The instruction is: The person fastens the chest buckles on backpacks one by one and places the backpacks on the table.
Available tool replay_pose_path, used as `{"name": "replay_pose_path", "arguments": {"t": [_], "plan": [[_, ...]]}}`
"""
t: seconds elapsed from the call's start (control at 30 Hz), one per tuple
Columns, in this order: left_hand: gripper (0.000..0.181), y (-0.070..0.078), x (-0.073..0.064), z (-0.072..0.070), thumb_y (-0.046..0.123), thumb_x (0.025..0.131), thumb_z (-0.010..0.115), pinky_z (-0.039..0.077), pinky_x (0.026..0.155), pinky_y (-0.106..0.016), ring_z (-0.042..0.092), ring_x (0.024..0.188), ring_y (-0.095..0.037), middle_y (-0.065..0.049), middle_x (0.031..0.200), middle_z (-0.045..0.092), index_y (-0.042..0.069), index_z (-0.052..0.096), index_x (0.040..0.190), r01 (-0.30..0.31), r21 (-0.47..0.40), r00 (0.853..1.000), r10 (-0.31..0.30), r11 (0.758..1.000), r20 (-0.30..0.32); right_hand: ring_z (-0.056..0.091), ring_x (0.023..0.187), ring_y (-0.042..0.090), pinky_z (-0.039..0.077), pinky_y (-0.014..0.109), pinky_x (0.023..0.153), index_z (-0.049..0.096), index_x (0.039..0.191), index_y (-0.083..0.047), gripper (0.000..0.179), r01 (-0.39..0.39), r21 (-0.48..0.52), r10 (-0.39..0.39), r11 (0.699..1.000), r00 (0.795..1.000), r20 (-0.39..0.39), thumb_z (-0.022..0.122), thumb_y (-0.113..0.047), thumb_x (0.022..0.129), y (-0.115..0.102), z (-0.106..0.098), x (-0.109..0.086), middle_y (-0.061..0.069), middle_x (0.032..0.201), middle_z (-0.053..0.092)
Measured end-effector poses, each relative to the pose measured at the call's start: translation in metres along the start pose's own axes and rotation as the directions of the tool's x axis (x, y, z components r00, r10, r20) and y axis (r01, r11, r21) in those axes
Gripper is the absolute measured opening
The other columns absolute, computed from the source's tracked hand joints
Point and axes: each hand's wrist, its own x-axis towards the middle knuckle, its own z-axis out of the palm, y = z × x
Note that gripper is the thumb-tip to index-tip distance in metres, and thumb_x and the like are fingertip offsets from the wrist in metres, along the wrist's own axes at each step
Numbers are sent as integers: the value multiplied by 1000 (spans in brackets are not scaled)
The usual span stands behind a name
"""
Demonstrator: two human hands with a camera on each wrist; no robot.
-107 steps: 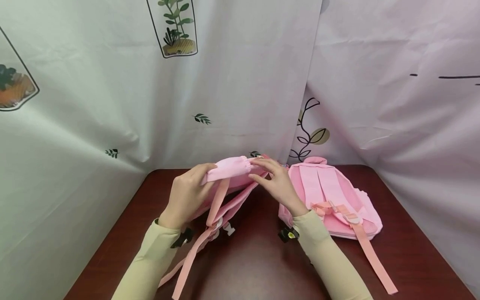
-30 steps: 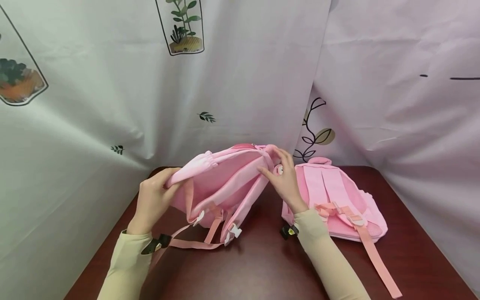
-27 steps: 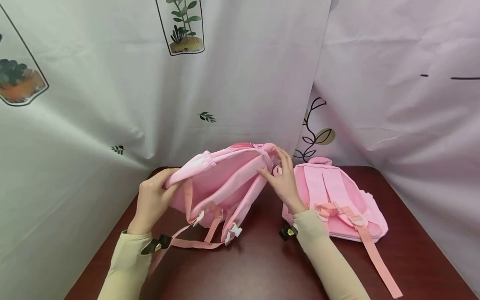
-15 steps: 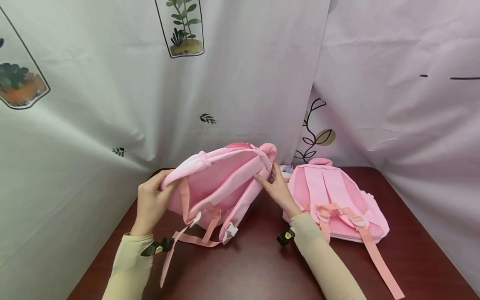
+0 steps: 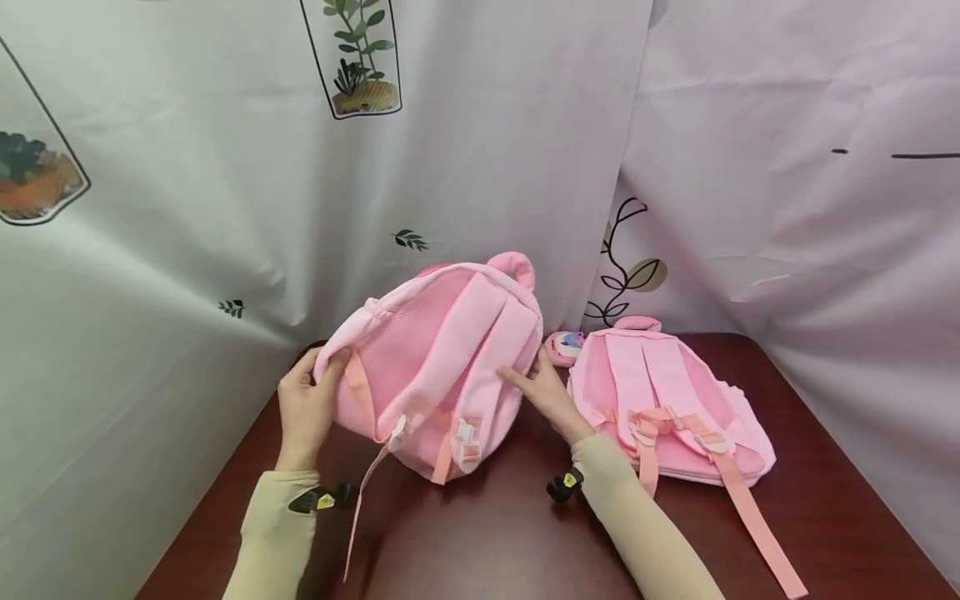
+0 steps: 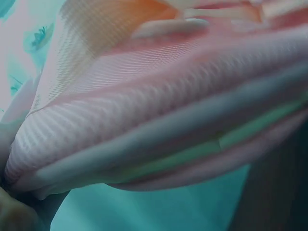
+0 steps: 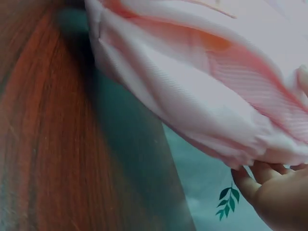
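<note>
A pink backpack [image 5: 397,342] is held tilted over the table, its mesh back and padded shoulder straps [image 5: 457,342] facing me and its top loop at the upper right. My left hand [image 5: 307,417] grips its left side, thumb in front. On the right side, my right hand [image 5: 553,396] holds the edge with the thumb on the strap side. In the right wrist view, fingers [image 7: 248,185] curl at the gathered edge of a side pocket [image 7: 207,110]. A peach webbing strap [image 5: 360,508] dangles from the lower left. The bag's front is hidden.
Another pink backpack [image 5: 701,375] lies strap side up on the right of the dark red table [image 5: 480,542], one strap [image 5: 761,521] trailing forward. Between the bags sits a small round pink pouch [image 5: 562,348]. Printed fabric curtains [image 5: 480,150] enclose the back and sides.
The held backpack has been tipped up, its top loop rising and its back turning toward me. My right hand has moved down along its right side. The small pouch has come into fuller view.
</note>
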Motion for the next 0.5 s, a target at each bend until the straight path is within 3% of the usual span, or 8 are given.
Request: {"name": "replay_pose_path", "arguments": {"t": [0.13,0.3,0.5], "plan": [[24,0,-11,7,17,96,71,38,55,-19,47,65,-5,11,70,55,-7,69,98,103,-91,994,-104,991,-13,56,124,28,43,45,107,23,156,-15,89,-59,-35,59,998,998,-4,79,-26,88,1,0,-6,18,145,50],[24,-6,-19,14,13,96,69,38,53,-18,47,62,-4,9,67,54,-10,67,98,182,-151,982,-188,972,-26,61,115,29,48,44,102,20,159,-18,94,-95,-31,95,995,995,-1,80,-27,87,6,-1,-11,20,142,52],[23,-15,-23,22,13,96,69,37,53,-19,46,63,-4,8,66,52,-10,69,99,205,-128,976,-212,970,-50,45,134,29,34,45,113,13,163,-23,102,-82,-70,81,994,997,-8,80,-28,86,9,0,-14,14,158,34]]}}
